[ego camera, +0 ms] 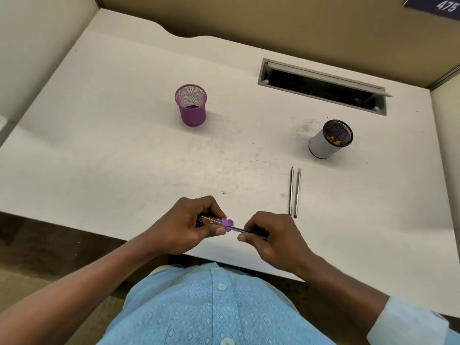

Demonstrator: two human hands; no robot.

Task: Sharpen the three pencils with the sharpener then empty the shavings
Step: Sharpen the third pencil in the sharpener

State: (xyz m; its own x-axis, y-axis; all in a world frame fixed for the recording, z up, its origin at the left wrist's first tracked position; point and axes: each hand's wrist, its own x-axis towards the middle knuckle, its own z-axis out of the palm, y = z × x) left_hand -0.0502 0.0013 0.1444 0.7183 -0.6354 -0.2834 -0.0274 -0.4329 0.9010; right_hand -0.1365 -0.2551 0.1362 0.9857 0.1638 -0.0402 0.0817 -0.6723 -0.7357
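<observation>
I see a white counter (pixel 124 150), scuffed and smudged with grey marks, boxed in by beige partition walls on three sides, with an open cable slot (pixel 322 87) set into it at the far right. A purple mesh cup (pixel 191 105) stands upright towards the middle-left, and a white cup (pixel 329 140) with a dark mesh inside stands at the right, with orange shavings showing at its bottom. Two pencils (pixel 295 192) lie side by side near the front right, just apart, their long axes running away from me and their sharpened tips pointing to the far side. Over the near edge, my left hand (pixel 184 225) is closed around the sharpener (pixel 219 222), a clear body with a purple end facing right. My right hand (pixel 271 236) pinches the third pencil (pixel 240 230), which lies nearly level, its long axis running left to right, its tip end inside the purple end of the sharpener. Below, I see a light blue buttoned shirt (pixel 211 310).
</observation>
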